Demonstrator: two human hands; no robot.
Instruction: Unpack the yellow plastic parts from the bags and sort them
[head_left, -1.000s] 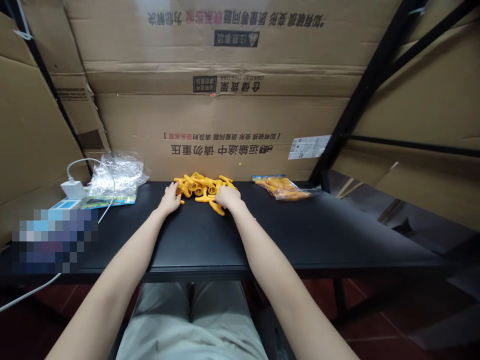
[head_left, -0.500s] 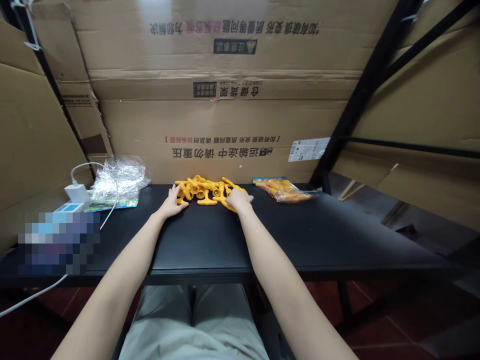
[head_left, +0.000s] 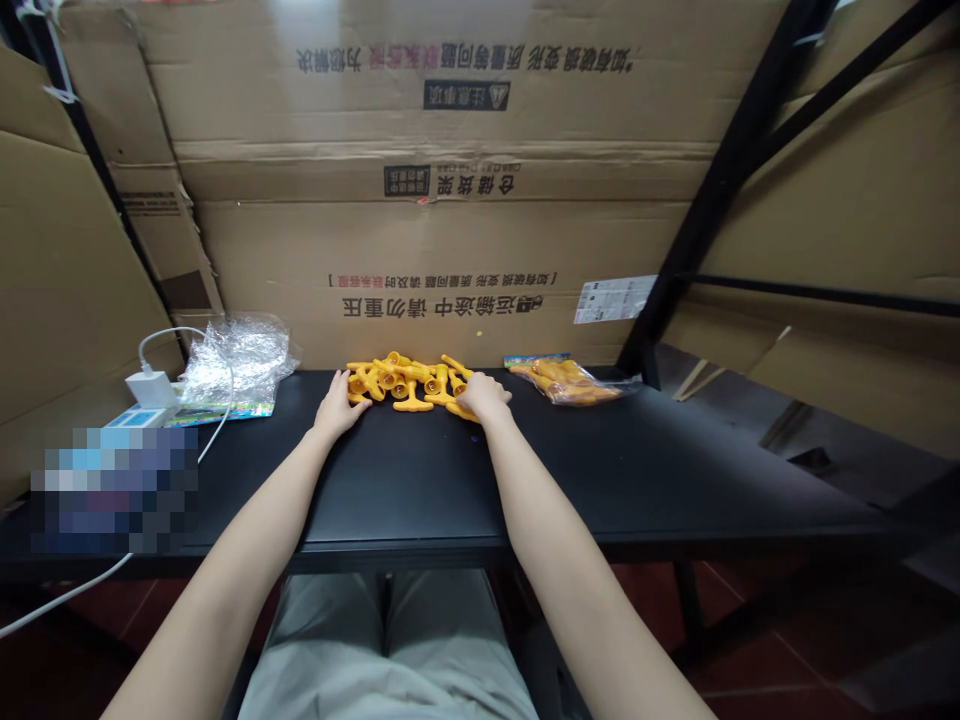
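A pile of yellow T-shaped plastic pieces (head_left: 412, 392) with round hollow ends lies at the back of the black tabletop. My left hand (head_left: 339, 407) rests against the pile's left end, thumb and fingers apart, cupped around the outermost pieces. At the opposite end, my right hand (head_left: 486, 398) is laid against the pieces. It looks open and cupped, though part of its fingers is hidden behind the hand itself. Neither hand lifts anything off the table.
To the right of the pile lies a clear bag of yellow pieces (head_left: 571, 381). Crumpled clear plastic packaging (head_left: 238, 362), a white charger (head_left: 152, 388) with a cable and a blurred-out object (head_left: 116, 490) are on the left. Cardboard (head_left: 442, 235) walls the back; black frame posts (head_left: 705, 210) stand right.
My right hand has shifted slightly right and its fingers have turned outward at the pile's end. My left hand has slid slightly left. The pile looks nearly the same.
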